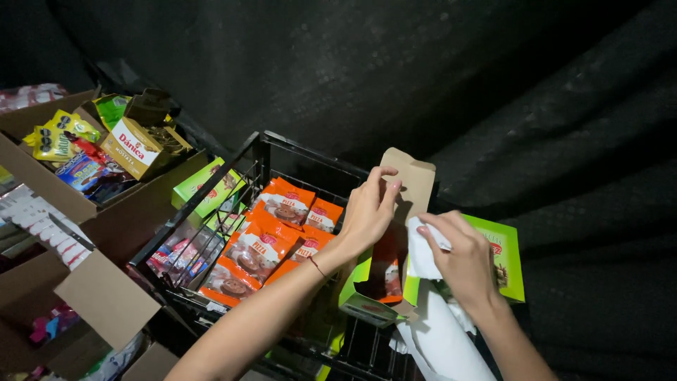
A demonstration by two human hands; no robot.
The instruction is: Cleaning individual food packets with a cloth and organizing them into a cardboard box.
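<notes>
Green carton (504, 257), open at the top, stands on the near right corner of a black wire basket (261, 148). One brown flap (412, 180) points up, and the left hand (368, 212) pinches its edge between thumb and fingers. The right hand (462, 257) is closed around a white cloth (437, 331), which hangs down in front of the carton. Inside the carton I see orange packets, but I cannot count them. In the basket lie about seven orange packets (271, 240) with a biscuit picture, and beside them two green cartons (208, 187). Further left, two brown boxes (49, 190) hold mixed yellow, blue and green snacks.
</notes>
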